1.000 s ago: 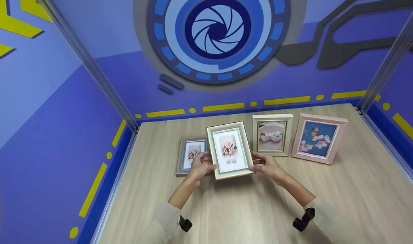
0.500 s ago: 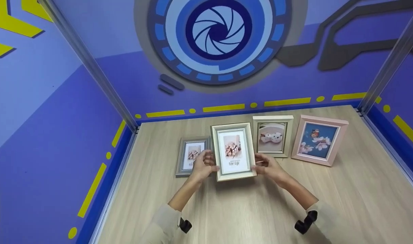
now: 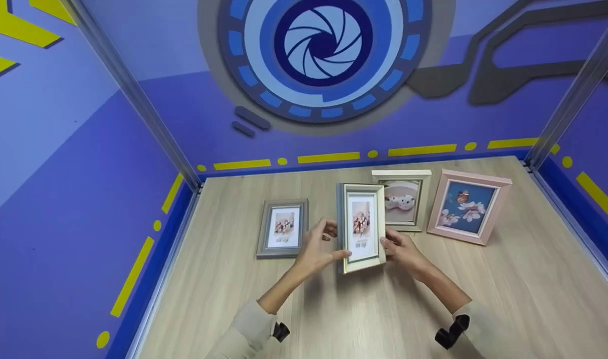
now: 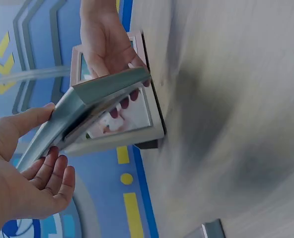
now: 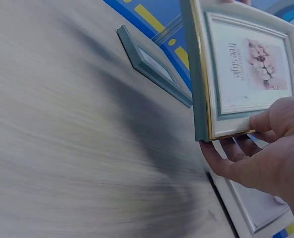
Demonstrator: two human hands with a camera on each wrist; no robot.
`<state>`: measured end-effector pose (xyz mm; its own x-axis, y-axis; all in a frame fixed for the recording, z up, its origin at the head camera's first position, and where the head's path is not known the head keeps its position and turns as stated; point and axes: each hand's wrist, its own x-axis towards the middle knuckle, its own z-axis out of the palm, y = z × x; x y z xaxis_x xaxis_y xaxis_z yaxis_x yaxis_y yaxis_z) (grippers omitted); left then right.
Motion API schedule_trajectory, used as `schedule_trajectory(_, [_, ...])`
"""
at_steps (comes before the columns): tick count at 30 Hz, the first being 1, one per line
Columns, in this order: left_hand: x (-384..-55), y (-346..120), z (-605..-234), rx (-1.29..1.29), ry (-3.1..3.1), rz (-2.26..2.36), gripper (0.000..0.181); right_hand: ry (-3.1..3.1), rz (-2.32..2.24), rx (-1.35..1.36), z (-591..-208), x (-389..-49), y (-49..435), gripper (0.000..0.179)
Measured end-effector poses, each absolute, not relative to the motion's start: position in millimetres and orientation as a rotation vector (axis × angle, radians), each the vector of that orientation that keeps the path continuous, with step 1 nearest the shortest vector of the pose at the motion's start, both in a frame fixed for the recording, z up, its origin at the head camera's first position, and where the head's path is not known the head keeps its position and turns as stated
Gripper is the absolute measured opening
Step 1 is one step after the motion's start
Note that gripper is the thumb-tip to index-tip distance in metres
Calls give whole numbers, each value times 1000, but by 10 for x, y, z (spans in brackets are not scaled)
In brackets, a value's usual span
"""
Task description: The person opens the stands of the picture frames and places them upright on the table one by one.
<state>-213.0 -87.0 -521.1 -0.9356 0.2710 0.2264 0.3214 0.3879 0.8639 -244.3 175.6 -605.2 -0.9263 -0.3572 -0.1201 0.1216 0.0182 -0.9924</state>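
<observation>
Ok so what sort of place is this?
Probably a purpose-built booth, not a home: patterned blue-purple panels, with metal posts at their corners, stand on three sides of a wood-grain surface.

the head view looks forward and down from above the pale wood-grain tabletop point(image 3: 354, 309), widest and farthest, with the purple-blue patterned back wall point(image 3: 174, 124) across its top. the left wrist view sits close and sideways, left hand point(image 4: 18, 188) at lower left, tabletop at right. the right wrist view, also near and tilted, has the right hand point(image 5: 281, 153) at lower right. both share the cream rectangular picture frame with grey-green sides point(image 3: 362, 227).
</observation>
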Motion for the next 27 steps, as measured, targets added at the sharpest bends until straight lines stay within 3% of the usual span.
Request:
schedule_trajectory(13, [-1985, -543, -5175, -777, -2598, -1153, 59, 1844, -1972, -190, -6125, -2397, 1820, 61])
schedule_trajectory(20, [-1962, -438, -5205, -931, -2565, -1119, 60, 1724, -1999, -220, -6145, -2375, 1827, 61])
schedule_trajectory(27, [-1961, -421, -5246, -1100, -2540, -1211, 58, 1632, -2033, -247, -6189, -2358, 1856, 39])
